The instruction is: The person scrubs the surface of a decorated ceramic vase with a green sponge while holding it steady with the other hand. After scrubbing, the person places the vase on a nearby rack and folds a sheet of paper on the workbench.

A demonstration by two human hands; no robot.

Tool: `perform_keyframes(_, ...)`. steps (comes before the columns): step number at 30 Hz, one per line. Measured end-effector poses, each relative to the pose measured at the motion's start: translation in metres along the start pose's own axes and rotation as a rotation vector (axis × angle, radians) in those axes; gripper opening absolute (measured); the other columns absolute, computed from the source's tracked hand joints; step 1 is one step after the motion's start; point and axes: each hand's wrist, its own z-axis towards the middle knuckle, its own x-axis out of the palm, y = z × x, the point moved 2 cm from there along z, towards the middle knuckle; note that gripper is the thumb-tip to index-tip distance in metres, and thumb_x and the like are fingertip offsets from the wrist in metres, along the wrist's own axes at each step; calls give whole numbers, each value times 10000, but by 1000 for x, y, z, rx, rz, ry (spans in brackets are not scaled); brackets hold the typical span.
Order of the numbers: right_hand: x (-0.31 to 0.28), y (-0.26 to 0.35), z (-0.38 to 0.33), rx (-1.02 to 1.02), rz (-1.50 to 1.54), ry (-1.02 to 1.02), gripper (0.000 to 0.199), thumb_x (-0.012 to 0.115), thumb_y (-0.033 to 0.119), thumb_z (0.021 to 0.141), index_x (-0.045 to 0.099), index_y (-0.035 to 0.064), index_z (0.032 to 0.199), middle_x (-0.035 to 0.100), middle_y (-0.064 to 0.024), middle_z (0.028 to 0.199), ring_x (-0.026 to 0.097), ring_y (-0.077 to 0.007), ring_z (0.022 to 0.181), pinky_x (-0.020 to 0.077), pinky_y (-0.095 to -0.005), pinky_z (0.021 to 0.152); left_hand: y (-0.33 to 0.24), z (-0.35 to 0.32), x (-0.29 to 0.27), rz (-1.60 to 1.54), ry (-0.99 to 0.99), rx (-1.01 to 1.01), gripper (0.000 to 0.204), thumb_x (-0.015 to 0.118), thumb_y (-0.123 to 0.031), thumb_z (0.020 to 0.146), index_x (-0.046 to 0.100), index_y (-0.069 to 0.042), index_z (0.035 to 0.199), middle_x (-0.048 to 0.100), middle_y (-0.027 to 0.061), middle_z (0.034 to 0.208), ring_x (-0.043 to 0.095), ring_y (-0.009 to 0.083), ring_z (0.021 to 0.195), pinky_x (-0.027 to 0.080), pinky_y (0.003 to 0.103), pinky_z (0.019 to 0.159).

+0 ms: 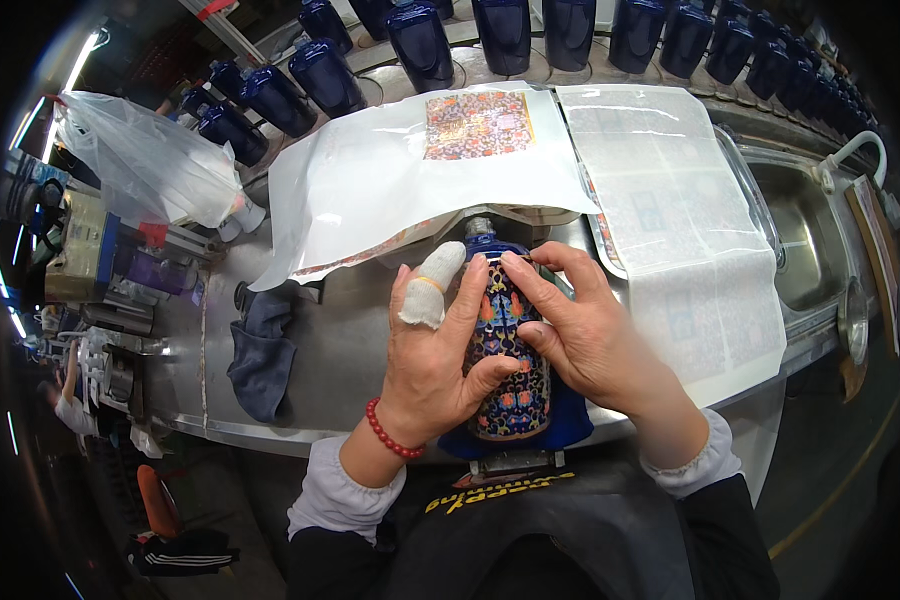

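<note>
"Where to find the patterned bottle?"
"On blue padding at the near edge of the metal counter, with neck away."
"Held how?"
"Just touched by left hand and right hand, both loosely spread over the front."
"And beyond?"
"White sheet, then dark blue bottles."

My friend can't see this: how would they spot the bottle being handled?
Start at the metal table. At its near edge, the left hand and right hand touch the bottle. Its colourful pattern sets it apart from the plain blue bottles beyond.
</note>
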Motion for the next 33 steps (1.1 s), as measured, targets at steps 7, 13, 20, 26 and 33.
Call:
perform_keyframes(7, 1, -2, -6, 19, 43, 9, 600, 716, 154, 898, 507, 36, 1448, 492, -209, 1326, 514, -408, 1218, 444, -456, 1045, -6, -16, 5, -26, -2, -55, 1128, 438, -807, 881, 308, 105, 1531, 380, 329, 1517, 261, 507, 1456, 98, 693, 1155)
perform_keyframes(13, 4, -3, -8, 0, 25, 3, 598, 710, 165, 907, 501, 25, 1449, 488, -219, 1337, 511, -416, 1222, 444, -463, 1047, -14, -12, 1, 133, 79, -40, 1135, 444, -817, 867, 331, 102, 1523, 378, 320, 1521, 245, 508, 1461, 77, 697, 1155)
perform_keyframes(20, 3, -3, -9, -7, -18, 19, 587, 640, 222, 977, 455, 30, 1500, 469, -206, 1362, 504, -380, 1232, 431, -446, 1060, -19, -9, -1, 193, 112, -15, 1122, 425, -816, 873, 342, 95, 1522, 378, 317, 1521, 248, 500, 1462, 75, 684, 1164)
perform_keyframes(26, 4, -1, -8, -12, -5, -9, 599, 708, 164, 904, 498, 7, 1442, 487, -231, 1341, 512, -429, 1224, 447, -471, 1042, -22, -8, 1, 185, 137, -23, 1135, 410, -828, 868, 323, 86, 1535, 358, 314, 1536, 230, 497, 1471, 61, 669, 1173)
perform_keyframes(33, 3, -1, -11, 10, 39, 8, 624, 703, 159, 904, 472, 9, 1464, 471, -228, 1367, 498, -428, 1248, 436, -470, 1061, -20, -20, 1, 10, 72, -73, 1151, 415, -841, 861, 300, 74, 1550, 299, 313, 1580, 183, 503, 1492, 27, 673, 1171)
